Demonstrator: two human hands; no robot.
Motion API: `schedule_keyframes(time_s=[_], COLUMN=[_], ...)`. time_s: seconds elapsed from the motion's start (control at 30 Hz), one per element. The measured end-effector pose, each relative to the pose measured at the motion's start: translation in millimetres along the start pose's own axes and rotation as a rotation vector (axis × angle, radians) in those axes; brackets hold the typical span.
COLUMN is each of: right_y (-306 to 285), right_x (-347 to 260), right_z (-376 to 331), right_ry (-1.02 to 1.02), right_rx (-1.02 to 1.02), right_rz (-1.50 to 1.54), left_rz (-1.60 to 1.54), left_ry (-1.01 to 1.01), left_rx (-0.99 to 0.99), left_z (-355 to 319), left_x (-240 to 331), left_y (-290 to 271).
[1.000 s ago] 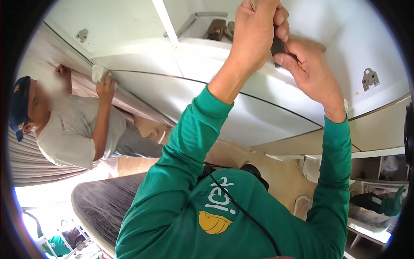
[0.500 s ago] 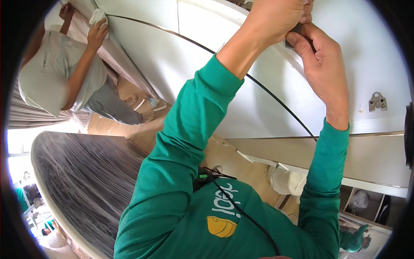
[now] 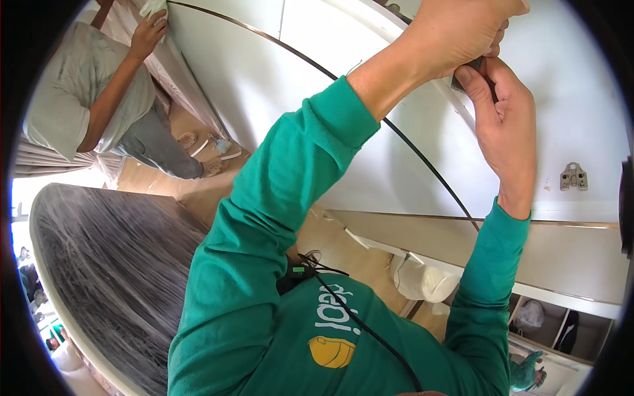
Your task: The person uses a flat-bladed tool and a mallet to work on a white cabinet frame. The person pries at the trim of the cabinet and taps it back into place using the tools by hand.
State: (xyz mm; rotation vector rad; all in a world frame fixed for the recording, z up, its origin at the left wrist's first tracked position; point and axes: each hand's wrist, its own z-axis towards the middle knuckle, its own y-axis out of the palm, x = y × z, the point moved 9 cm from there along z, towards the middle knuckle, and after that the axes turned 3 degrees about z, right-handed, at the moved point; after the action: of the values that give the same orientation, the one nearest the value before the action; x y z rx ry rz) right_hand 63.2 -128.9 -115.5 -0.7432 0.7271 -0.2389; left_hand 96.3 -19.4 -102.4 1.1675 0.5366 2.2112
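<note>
The handling is looking unfinished, I'd judge: a dark piece [image 3: 476, 63] is lying between the hands, in front of the white panel [image 3: 561, 125]. The right hand [image 3: 507, 109] is pinching it between thumb and fingers. The left hand [image 3: 462, 33] is curling just above, hiding its grip, so I can't tell what it's holding, if anything. Beyond, a metal hinge plate [image 3: 574, 177] is already sitting on the panel. Farther off, a co-worker's hand [image 3: 148, 34] is holding a white cloth [image 3: 153, 6].

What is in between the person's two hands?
In the head view, a dark object shows between the left hand and the right hand; much of it is hidden, so its kind is unclear.
</note>
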Motion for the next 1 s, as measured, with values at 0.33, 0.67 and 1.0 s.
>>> schedule_keyframes(time_s=[0.33,0.67,1.0], right_y=[8,4,-5], right_x=[-4,-13,0], right_z=[6,3,-1], right_ry=[0.066,-0.034,-0.024], right_rx=[-0.054,0.031,-0.001], right_rz=[0.132,0.026,0.019], left_rz=[-0.062,0.138,0.063], left_ry=[0.175,0.092,0.068], left_rx=[-0.131,0.074,0.038], left_z=[0,-11,-7], left_x=[18,26,17], left_y=[-3,-3,1])
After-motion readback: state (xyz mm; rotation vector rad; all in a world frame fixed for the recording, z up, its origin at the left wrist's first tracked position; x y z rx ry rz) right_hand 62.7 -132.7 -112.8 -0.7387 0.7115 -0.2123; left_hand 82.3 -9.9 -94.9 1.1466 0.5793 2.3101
